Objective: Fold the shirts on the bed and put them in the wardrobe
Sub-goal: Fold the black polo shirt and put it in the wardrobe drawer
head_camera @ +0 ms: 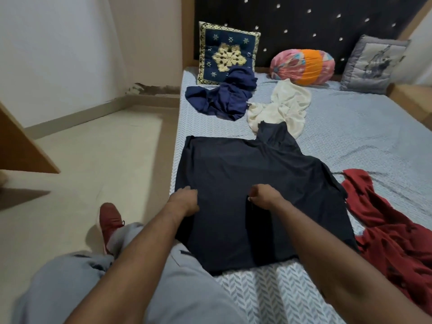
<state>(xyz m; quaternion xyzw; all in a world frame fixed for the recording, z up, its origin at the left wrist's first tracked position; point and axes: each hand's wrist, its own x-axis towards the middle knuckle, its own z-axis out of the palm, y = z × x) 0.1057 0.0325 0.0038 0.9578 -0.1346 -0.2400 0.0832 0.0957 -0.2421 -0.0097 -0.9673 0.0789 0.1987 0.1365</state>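
- Head view showed a smooth, matt dark navy shirt (245, 174) spread nearly flat on the near left part of the bed, its lower hem lapping over the mattress edge and one sleeve angled up toward the pillows.
- The left hand (184, 199) lay on the shirt's left side, fingers curled down into the cloth; it seemed to grip the fabric, though the fingertips were hidden.
- The right hand (264, 197) sat at the shirt's middle, thumb and fingers pinching a small raised fold.
- The pale blue bedsheet (350, 127) carried a woven herringbone pattern and shallow creases.
- A crumpled royal-blue shirt (222, 99) lay in a soft heap near the headboard, touching a rumpled cream shirt (280, 106), whose edge the navy sleeve overlapped.
- A crinkled deep red shirt (385, 230) sprawled just right of the navy one.
- Against the dark studded headboard (304, 24) leaned a square navy embroidered cushion (229, 54), a round pink-and-orange gathered bolster (304, 66) and a grey quilted cushion (374, 64).
- A red shoe (108, 223) rested on the pale tiled floor (81, 160).
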